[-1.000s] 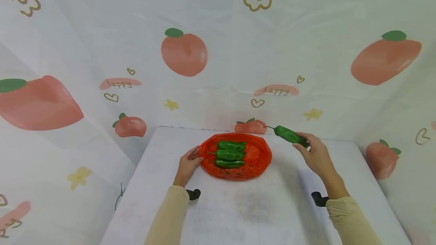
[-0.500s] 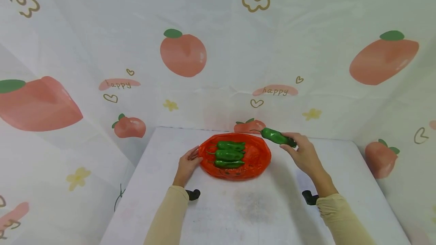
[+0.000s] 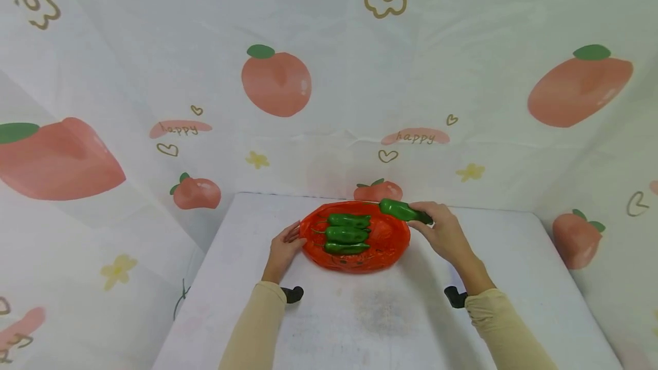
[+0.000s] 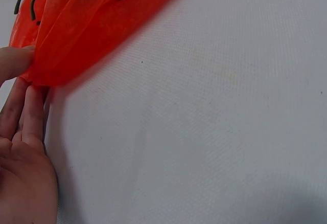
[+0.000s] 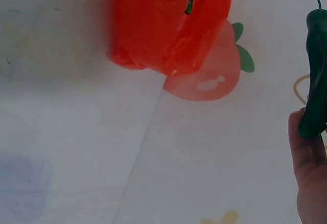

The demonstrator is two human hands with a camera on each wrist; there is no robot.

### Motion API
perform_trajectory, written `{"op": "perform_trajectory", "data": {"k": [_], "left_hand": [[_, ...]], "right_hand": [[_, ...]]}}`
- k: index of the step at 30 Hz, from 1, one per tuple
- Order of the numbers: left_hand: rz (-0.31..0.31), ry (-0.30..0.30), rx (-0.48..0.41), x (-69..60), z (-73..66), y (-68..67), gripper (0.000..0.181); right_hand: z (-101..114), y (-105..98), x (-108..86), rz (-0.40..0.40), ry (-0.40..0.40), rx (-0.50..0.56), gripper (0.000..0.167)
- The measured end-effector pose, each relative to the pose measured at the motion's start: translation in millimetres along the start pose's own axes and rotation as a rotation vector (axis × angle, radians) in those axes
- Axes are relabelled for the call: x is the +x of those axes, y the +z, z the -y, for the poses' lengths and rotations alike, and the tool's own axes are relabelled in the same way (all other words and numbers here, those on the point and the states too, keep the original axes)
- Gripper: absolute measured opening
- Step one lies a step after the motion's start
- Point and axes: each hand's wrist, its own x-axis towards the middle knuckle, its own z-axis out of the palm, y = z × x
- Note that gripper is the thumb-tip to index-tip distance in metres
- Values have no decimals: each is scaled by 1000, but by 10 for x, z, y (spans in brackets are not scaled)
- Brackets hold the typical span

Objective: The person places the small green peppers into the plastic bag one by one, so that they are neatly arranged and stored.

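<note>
A red plastic bag (image 3: pixel 389 247), spread into a wide oval, lies on the white table. Several green peppers (image 3: pixel 346 235) rest side by side in its left half, stems to the left. My left hand (image 3: pixel 281 251) pinches the bag's left edge; in the left wrist view the thumb (image 4: pixel 16 63) lies on the red film with the fingers below it. Another green pepper (image 3: pixel 394 208) is in my right hand (image 3: pixel 443 232), gripped by its blunt end above the bag's back right rim. The right wrist view shows this pepper (image 5: pixel 317 65) with its stem pointing away from the hand.
The white table (image 3: pixel 329 324) ends at the back against a hanging cloth (image 3: pixel 329 147) printed with fruit and flowers. More cloth stands along both sides. Black wrist mounts (image 3: pixel 293 294) stick out inward from both sleeves.
My right hand has moved left with the green pepper, from right of the bag to above its back right rim. The left hand, the bag and the peppers in it have stayed put.
</note>
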Motion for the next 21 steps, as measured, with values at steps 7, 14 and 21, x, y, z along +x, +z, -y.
{"op": "perform_trajectory", "data": {"k": [7,14,21], "left_hand": [[9,9,-15,-10,-37,6,55],[11,-7,-17,-17,-36,-4,53],[7,-2,6,2,9,-3,53]], "right_hand": [[75,144,21,37,26,11,45],[138,287,38,76,37,38,43],[202,412,63,102,16,37,44]]}}
